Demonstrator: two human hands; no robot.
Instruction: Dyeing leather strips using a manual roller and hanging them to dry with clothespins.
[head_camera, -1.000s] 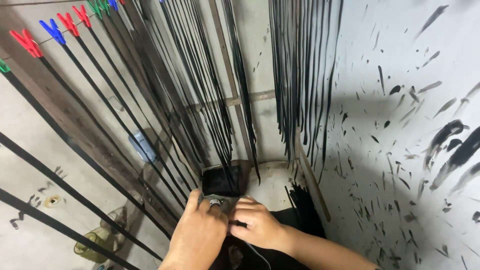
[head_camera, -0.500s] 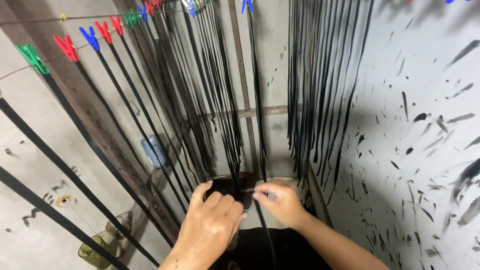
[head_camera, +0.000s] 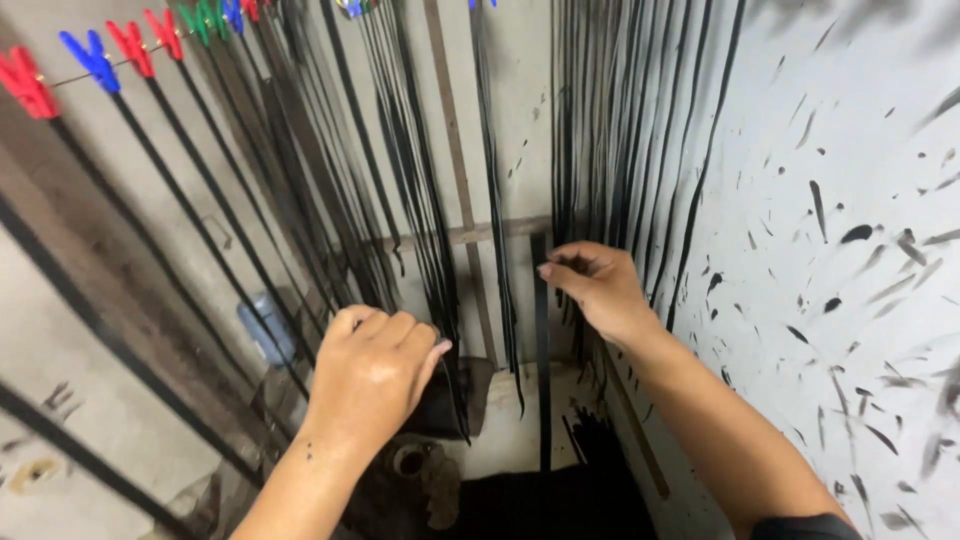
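My right hand (head_camera: 598, 285) is raised in the middle of the view and pinches the top end of a long black strip (head_camera: 541, 350) that hangs straight down from my fingers. My left hand (head_camera: 372, 372) is lower and to the left, fingers curled, touching the hanging black strips (head_camera: 440, 290) in front of it; whether it grips one is hidden. Many more black strips (head_camera: 610, 130) hang from above, behind and around my right hand.
Red, blue and green clothes pegs (head_camera: 95, 58) on a line at the top left hold slanting black strips. A white wall spattered with black marks (head_camera: 840, 260) fills the right. Below lie a dark container (head_camera: 440, 400) and a black pile (head_camera: 560, 500).
Both hands have risen from the dark container below. My right hand has gone up and right, drawing one black strip up with it. The view has tilted upward.
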